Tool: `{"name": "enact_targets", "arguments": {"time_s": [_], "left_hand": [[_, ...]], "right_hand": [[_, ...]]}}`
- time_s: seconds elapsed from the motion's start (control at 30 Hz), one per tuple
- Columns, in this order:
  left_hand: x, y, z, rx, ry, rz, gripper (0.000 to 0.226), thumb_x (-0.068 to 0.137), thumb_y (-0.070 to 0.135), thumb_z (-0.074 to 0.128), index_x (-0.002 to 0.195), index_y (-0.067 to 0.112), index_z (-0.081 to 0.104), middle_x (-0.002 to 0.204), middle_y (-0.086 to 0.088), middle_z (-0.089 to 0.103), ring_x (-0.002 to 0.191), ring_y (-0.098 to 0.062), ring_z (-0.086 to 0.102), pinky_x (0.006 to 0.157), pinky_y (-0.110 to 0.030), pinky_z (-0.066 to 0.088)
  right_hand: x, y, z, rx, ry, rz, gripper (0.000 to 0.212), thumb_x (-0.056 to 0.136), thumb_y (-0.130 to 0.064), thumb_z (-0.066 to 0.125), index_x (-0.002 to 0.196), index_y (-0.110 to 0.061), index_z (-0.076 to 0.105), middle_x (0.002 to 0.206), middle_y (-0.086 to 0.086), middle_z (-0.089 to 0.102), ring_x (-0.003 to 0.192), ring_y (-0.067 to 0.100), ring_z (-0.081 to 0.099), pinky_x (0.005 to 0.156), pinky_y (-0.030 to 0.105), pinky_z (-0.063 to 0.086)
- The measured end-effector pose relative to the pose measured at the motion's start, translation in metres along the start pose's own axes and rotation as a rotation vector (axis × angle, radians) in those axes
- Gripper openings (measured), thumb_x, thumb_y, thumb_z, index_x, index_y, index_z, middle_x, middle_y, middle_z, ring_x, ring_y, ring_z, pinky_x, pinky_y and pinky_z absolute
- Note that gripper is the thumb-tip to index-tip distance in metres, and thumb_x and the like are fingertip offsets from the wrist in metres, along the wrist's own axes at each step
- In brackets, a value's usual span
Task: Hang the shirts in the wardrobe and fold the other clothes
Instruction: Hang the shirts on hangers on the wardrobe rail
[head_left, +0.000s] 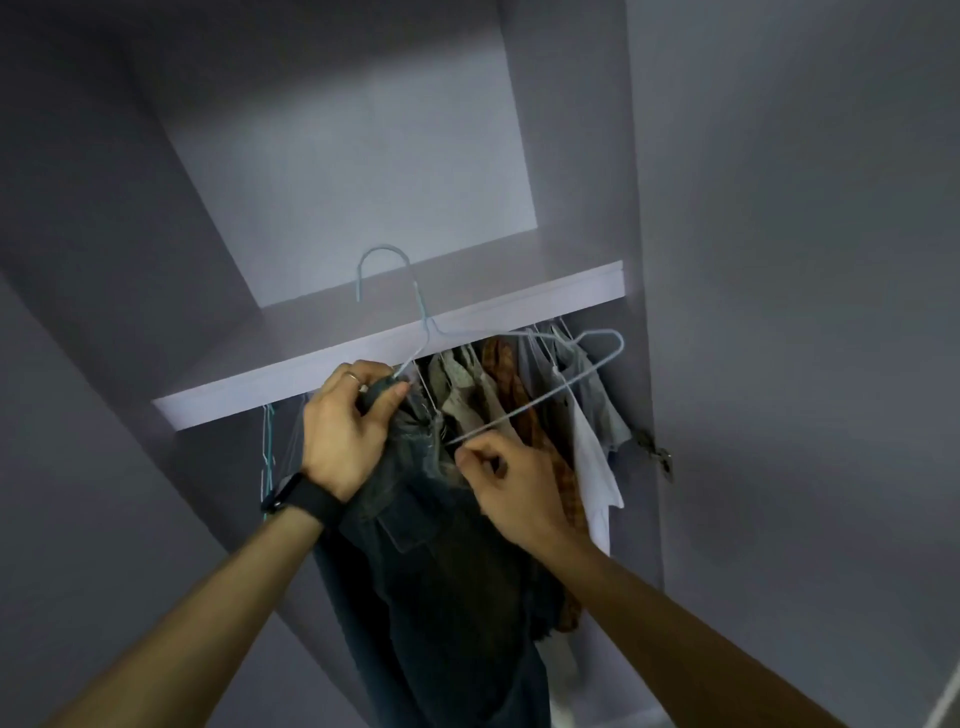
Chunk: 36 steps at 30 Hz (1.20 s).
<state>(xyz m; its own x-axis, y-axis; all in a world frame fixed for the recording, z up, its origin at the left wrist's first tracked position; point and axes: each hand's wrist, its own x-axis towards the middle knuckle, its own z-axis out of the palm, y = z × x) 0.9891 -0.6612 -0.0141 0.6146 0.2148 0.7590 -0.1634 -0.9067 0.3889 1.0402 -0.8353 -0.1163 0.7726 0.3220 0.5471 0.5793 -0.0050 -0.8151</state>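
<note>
In front of an open wardrobe (363, 182), seen from below, a dark denim shirt (441, 571) is held up just under the front edge of the shelf (291, 378). Its bunched collar is gripped by the left hand (345, 431), fingers curled tight round the cloth; a ring (353, 378) and a black wristband (306, 499) are worn on that side. A pale blue wire hanger (429, 323) is tilted above the shirt, its hook raised in front of the shelf and caught on nothing. The hanger's lower wire is pinched by the right hand (511, 483) between thumb and fingertips, right beside the shirt. Behind the hands, an orange plaid shirt (511, 384), a grey shirt (597, 400) and a white garment (592, 467) are hung under the shelf. Bare hangers (267, 447) are seen at the left.
</note>
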Motion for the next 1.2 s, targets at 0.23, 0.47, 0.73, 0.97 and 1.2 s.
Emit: {"name": "enact_targets", "arguments": {"time_s": [0.23, 0.47, 0.73, 0.97, 1.2], "left_hand": [[-0.006, -0.014, -0.018, -0.336, 0.088, -0.271, 0.01, 0.091, 0.025, 0.073, 0.092, 0.032, 0.066, 0.088, 0.009, 0.067, 0.076, -0.008, 0.055, 0.076, -0.024, 0.045], [-0.012, -0.021, -0.022, -0.588, 0.169, -0.445, 0.004, 0.093, 0.017, 0.069, 0.096, 0.018, 0.067, 0.07, 0.022, 0.062, 0.074, 0.0, 0.055, 0.081, -0.02, 0.045], [-0.018, -0.037, -0.037, -0.645, 0.053, -0.537, 0.019, 0.092, 0.019, 0.069, 0.105, 0.005, 0.069, 0.081, 0.001, 0.062, 0.084, -0.015, 0.057, 0.092, -0.035, 0.049], [-0.013, -0.047, -0.055, -0.701, -0.093, -0.57, 0.02, 0.08, 0.033, 0.073, 0.094, 0.018, 0.073, 0.096, -0.016, 0.061, 0.093, -0.024, 0.056, 0.095, -0.042, 0.045], [-0.002, -0.041, -0.049, -0.684, -0.185, -0.533, 0.009, 0.084, 0.027, 0.072, 0.086, 0.019, 0.075, 0.094, -0.016, 0.067, 0.091, -0.023, 0.058, 0.091, -0.039, 0.046]], "right_hand": [[0.014, 0.019, 0.015, -0.099, -0.258, 0.438, 0.042, 0.102, -0.039, 0.053, 0.07, -0.015, 0.063, 0.057, -0.004, 0.059, 0.057, 0.013, 0.057, 0.062, 0.032, 0.048], [0.031, -0.002, 0.031, -0.199, -0.389, 0.266, 0.036, 0.087, -0.035, 0.07, 0.119, -0.021, 0.063, 0.115, -0.002, 0.066, 0.11, 0.02, 0.06, 0.098, 0.045, 0.05], [0.035, -0.011, 0.047, -0.353, -0.404, 0.074, 0.021, 0.101, -0.026, 0.055, 0.117, -0.023, 0.068, 0.114, 0.004, 0.07, 0.105, 0.025, 0.066, 0.091, 0.047, 0.054], [0.06, -0.004, 0.0, 0.138, -0.599, 0.402, 0.016, 0.088, -0.035, 0.075, 0.099, -0.025, 0.077, 0.109, 0.007, 0.072, 0.106, 0.021, 0.067, 0.09, 0.037, 0.053], [0.067, -0.001, -0.022, 0.169, -0.432, 0.464, 0.02, 0.096, -0.03, 0.067, 0.113, -0.021, 0.072, 0.113, -0.003, 0.071, 0.112, 0.014, 0.063, 0.095, 0.03, 0.05]]}}
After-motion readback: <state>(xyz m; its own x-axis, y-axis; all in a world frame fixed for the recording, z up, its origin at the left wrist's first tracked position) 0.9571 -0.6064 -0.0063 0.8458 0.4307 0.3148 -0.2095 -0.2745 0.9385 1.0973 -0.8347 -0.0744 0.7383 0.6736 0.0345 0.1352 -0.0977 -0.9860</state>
